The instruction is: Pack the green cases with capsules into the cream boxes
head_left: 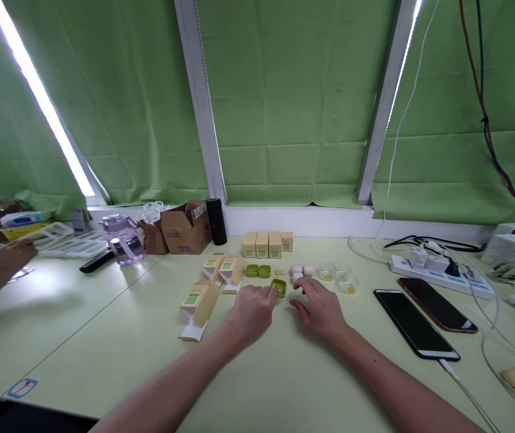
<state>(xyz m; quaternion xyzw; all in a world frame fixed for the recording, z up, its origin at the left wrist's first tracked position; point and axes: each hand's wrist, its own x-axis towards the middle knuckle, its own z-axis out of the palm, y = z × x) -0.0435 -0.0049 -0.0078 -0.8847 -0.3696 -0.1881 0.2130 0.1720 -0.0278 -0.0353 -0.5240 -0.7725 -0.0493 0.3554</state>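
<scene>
Between my hands sits a small green square dish, its near left edge pinched in the fingers of my left hand. My right hand hovers to its right, thumb and fingers apart, with nothing in it. Just beyond its fingertips stand several small pale pink cylinders. Two more green dishes lie side by side farther back, with tiny yellowish pieces right of them. To the right are three clear containers with something yellow inside. Opened small cardboard boxes lie left of my left hand.
Several closed boxes stand in a row at the back. Two phones and a power strip with cables are on the right. A purple water jug, a carton and a black cylinder stand left. Another person's hand is far left.
</scene>
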